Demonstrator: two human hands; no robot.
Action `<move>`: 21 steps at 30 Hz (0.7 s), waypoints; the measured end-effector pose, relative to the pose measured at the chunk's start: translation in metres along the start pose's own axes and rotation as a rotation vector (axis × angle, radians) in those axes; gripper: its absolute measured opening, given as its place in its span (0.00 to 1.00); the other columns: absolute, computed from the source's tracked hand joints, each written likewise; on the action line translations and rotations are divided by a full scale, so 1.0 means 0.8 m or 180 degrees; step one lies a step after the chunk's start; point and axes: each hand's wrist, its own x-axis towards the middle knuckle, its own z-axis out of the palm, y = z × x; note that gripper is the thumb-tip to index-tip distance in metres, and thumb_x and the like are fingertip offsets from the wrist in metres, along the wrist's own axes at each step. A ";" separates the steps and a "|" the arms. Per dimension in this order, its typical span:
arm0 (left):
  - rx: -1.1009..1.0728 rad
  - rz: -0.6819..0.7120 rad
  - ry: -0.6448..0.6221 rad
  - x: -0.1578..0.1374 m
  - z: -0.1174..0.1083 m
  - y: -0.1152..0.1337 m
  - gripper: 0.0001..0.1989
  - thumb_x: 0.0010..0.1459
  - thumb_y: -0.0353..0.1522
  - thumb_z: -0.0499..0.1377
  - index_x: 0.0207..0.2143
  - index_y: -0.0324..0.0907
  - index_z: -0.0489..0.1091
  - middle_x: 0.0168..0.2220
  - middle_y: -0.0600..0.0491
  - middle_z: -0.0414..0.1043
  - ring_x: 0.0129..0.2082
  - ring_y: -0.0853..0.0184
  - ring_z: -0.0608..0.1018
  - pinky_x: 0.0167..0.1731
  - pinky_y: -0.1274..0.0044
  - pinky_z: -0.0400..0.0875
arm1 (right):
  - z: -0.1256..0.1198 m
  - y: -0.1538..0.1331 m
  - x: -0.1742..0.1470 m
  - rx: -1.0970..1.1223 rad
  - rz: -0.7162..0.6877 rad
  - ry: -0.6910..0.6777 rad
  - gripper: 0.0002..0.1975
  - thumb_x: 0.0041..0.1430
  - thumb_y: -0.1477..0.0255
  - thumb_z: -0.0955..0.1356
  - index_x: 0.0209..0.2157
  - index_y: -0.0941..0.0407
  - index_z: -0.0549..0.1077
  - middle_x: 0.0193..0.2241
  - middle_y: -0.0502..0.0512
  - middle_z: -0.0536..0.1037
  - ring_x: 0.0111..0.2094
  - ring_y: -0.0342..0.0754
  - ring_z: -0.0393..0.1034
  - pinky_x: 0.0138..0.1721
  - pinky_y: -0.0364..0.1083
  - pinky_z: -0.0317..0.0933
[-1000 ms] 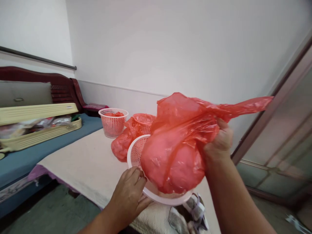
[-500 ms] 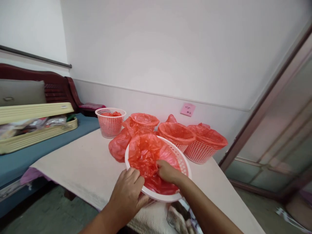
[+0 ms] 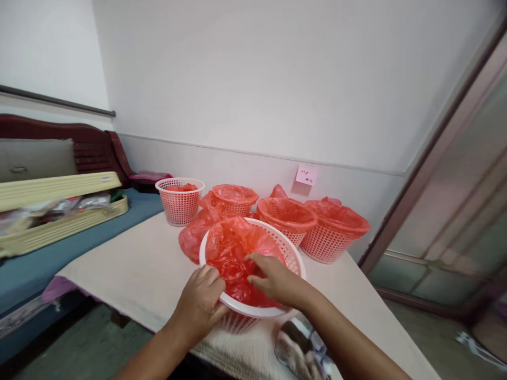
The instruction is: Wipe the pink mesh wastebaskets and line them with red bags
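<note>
while the left hand is curling over the rim of a white basket at its eight o'clock, the right hand is reaching inside from four o'clock, thumb and forefinger standing slightly apart; whether its other fingers are holding any plastic, i cannot tell. the red liner is lying inside that basket, its folds spreading from the right fingertips toward nine, ten and eleven o'clock, so the right hand is being the nearer one. crumpled as it is, the liner is showing no clear long axis.

farther out, a bulging red bag is slumping at ten o'clock, and three lined baskets are standing between eleven and two. at five o'clock, patterned cloth is lying on the pale table, near the right forearm.
</note>
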 end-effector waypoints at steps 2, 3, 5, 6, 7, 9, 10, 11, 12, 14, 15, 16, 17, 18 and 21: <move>-0.0058 0.0042 0.0176 -0.003 -0.012 -0.009 0.08 0.57 0.29 0.59 0.26 0.42 0.62 0.29 0.52 0.63 0.33 0.62 0.64 0.33 0.70 0.62 | -0.006 -0.002 -0.025 0.0226 -0.0202 0.0787 0.13 0.60 0.71 0.64 0.46 0.54 0.71 0.39 0.55 0.78 0.40 0.50 0.73 0.43 0.48 0.65; -0.0086 0.0045 0.0249 -0.005 -0.021 -0.013 0.08 0.58 0.30 0.58 0.26 0.42 0.62 0.29 0.52 0.63 0.33 0.62 0.64 0.33 0.70 0.62 | -0.008 0.000 -0.037 0.0297 -0.0279 0.1191 0.12 0.61 0.71 0.63 0.45 0.53 0.72 0.38 0.55 0.78 0.40 0.49 0.73 0.43 0.48 0.65; -0.0133 -0.0007 0.0354 -0.012 -0.046 -0.022 0.09 0.61 0.31 0.56 0.27 0.42 0.63 0.28 0.52 0.63 0.32 0.63 0.65 0.33 0.70 0.62 | -0.009 0.009 -0.059 0.0393 -0.0370 0.1922 0.09 0.63 0.69 0.63 0.44 0.51 0.72 0.38 0.54 0.77 0.39 0.49 0.73 0.42 0.47 0.66; -0.0146 -0.0064 0.0393 -0.017 -0.060 -0.028 0.09 0.61 0.32 0.55 0.27 0.42 0.63 0.28 0.52 0.63 0.33 0.63 0.65 0.33 0.70 0.62 | -0.007 0.015 -0.069 0.0448 -0.0372 0.2196 0.09 0.63 0.68 0.64 0.44 0.50 0.71 0.38 0.53 0.77 0.38 0.49 0.74 0.41 0.47 0.66; -0.0140 -0.0137 0.0431 -0.024 -0.076 -0.034 0.09 0.62 0.33 0.55 0.27 0.43 0.64 0.29 0.52 0.64 0.33 0.63 0.66 0.34 0.70 0.62 | -0.003 0.023 -0.077 0.0512 -0.0337 0.2376 0.09 0.62 0.67 0.65 0.44 0.50 0.71 0.37 0.53 0.77 0.37 0.49 0.75 0.40 0.47 0.67; -0.0049 -0.0337 0.0539 -0.039 -0.109 -0.050 0.09 0.62 0.35 0.55 0.28 0.44 0.65 0.30 0.52 0.65 0.36 0.63 0.68 0.38 0.70 0.64 | 0.012 0.039 -0.092 0.0657 -0.0165 0.2470 0.09 0.62 0.65 0.65 0.43 0.50 0.72 0.34 0.53 0.78 0.34 0.49 0.75 0.38 0.47 0.68; 0.0061 -0.0440 0.0612 -0.048 -0.125 -0.059 0.09 0.62 0.36 0.55 0.29 0.44 0.65 0.31 0.52 0.66 0.37 0.62 0.69 0.40 0.69 0.64 | 0.024 0.047 -0.097 0.0719 -0.0055 0.2396 0.09 0.62 0.65 0.65 0.42 0.50 0.72 0.33 0.53 0.78 0.33 0.50 0.75 0.36 0.47 0.69; 0.0211 -0.0528 0.0702 -0.057 -0.140 -0.070 0.08 0.61 0.37 0.56 0.30 0.44 0.66 0.33 0.52 0.67 0.39 0.62 0.69 0.42 0.69 0.65 | 0.038 0.054 -0.102 0.0760 0.0066 0.2263 0.09 0.62 0.64 0.65 0.41 0.51 0.72 0.31 0.53 0.78 0.32 0.50 0.75 0.35 0.47 0.69; 0.0411 -0.0584 0.0768 -0.065 -0.154 -0.083 0.07 0.61 0.37 0.56 0.31 0.44 0.67 0.34 0.53 0.67 0.40 0.62 0.70 0.44 0.69 0.65 | 0.054 0.061 -0.106 0.0782 0.0184 0.2103 0.09 0.62 0.63 0.64 0.41 0.51 0.73 0.30 0.53 0.78 0.32 0.51 0.75 0.34 0.47 0.70; 0.0876 -0.0588 0.0874 -0.079 -0.178 -0.112 0.08 0.61 0.38 0.56 0.32 0.43 0.67 0.35 0.54 0.67 0.41 0.63 0.70 0.47 0.67 0.66 | 0.092 0.071 -0.111 0.0773 0.0365 0.1826 0.09 0.62 0.63 0.64 0.39 0.50 0.73 0.29 0.53 0.78 0.30 0.52 0.75 0.32 0.48 0.70; 0.1133 -0.0620 0.0901 -0.085 -0.187 -0.129 0.09 0.61 0.38 0.55 0.33 0.42 0.67 0.35 0.54 0.66 0.42 0.63 0.70 0.48 0.66 0.66 | 0.112 0.075 -0.112 0.0746 0.0405 0.1758 0.09 0.62 0.63 0.63 0.38 0.49 0.73 0.28 0.53 0.78 0.29 0.52 0.75 0.32 0.49 0.70; 0.1396 -0.0643 0.0926 -0.091 -0.193 -0.148 0.10 0.61 0.38 0.55 0.33 0.41 0.66 0.35 0.55 0.65 0.42 0.63 0.71 0.49 0.65 0.66 | 0.132 0.078 -0.113 0.0732 0.0427 0.1710 0.09 0.61 0.63 0.63 0.37 0.49 0.73 0.27 0.53 0.78 0.29 0.53 0.75 0.31 0.49 0.70; 0.1637 -0.0743 0.0903 -0.096 -0.197 -0.168 0.10 0.61 0.38 0.54 0.33 0.40 0.66 0.35 0.55 0.64 0.43 0.63 0.71 0.50 0.64 0.65 | 0.152 0.081 -0.113 0.0735 0.0438 0.1648 0.09 0.61 0.63 0.62 0.35 0.48 0.73 0.27 0.53 0.77 0.28 0.54 0.75 0.31 0.50 0.70; 0.1823 -0.0800 0.0837 -0.101 -0.199 -0.190 0.12 0.61 0.39 0.53 0.34 0.39 0.66 0.36 0.56 0.63 0.44 0.64 0.71 0.51 0.64 0.64 | 0.170 0.084 -0.113 0.0758 0.0449 0.1615 0.09 0.61 0.64 0.62 0.34 0.48 0.72 0.26 0.53 0.77 0.27 0.54 0.75 0.30 0.50 0.70; 0.2175 -0.0933 0.0639 -0.110 -0.191 -0.255 0.17 0.60 0.41 0.48 0.33 0.36 0.67 0.35 0.58 0.59 0.46 0.64 0.72 0.50 0.65 0.62 | 0.221 0.099 -0.108 0.0838 0.0477 0.1562 0.08 0.59 0.64 0.62 0.31 0.48 0.72 0.24 0.53 0.77 0.24 0.55 0.74 0.27 0.50 0.70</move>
